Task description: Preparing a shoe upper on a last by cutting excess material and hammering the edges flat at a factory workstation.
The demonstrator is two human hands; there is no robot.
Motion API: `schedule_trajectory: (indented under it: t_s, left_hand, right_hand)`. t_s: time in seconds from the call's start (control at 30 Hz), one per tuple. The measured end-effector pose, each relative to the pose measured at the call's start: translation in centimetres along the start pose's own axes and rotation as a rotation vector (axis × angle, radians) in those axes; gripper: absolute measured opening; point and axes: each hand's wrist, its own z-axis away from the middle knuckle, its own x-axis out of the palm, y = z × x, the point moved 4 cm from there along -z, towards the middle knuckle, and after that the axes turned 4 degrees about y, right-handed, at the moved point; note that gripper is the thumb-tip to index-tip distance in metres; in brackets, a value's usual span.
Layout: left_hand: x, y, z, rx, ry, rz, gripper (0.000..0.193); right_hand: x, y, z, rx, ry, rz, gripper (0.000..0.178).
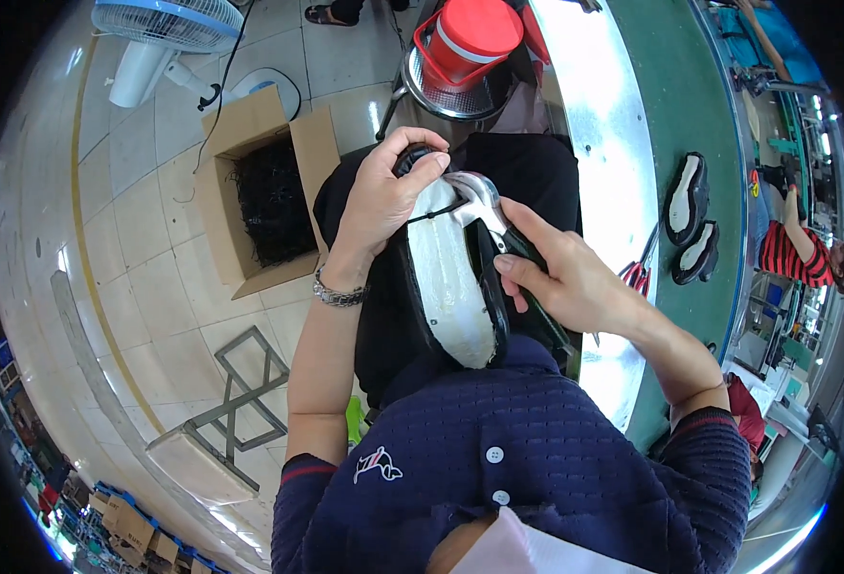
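Note:
A black shoe upper with a whitish underside (452, 287) lies bottom up across my lap. My left hand (391, 191) is closed round its far end, with thumb and fingers on the black edge. My right hand (565, 273) grips the dark handles of a pair of pincers (479, 196). Their curved metal head rests against the shoe's underside, close to my left thumb. A thin black strand (433, 216) crosses the whitish surface beside the jaws. Whether the jaws have hold of it I cannot tell.
An open cardboard box (226, 191) of black scraps stands at the left. Ahead, a red bucket (470, 43) sits on a metal stool. A shiny bench (618, 124) runs along the right, beside a green belt (675, 105) bearing two shoes (687, 198). A folding stool (202, 459) lies lower left.

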Motion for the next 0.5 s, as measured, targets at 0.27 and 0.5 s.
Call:
schedule_trajectory:
  t_s: [0.27, 0.5]
  left_hand:
    - [-0.7, 0.8, 0.4, -0.06, -0.084, 0.044, 0.041]
    - [-1.4, 0.5, 0.6, -0.072, -0.12, 0.132, 0.064]
  right_hand:
    - [-2.7, -3.8, -0.6, -0.618, 0.474, 0.283, 0.062]
    - [-2.0, -4.3, -2.8, -0.624, 0.379, 0.659, 0.066]
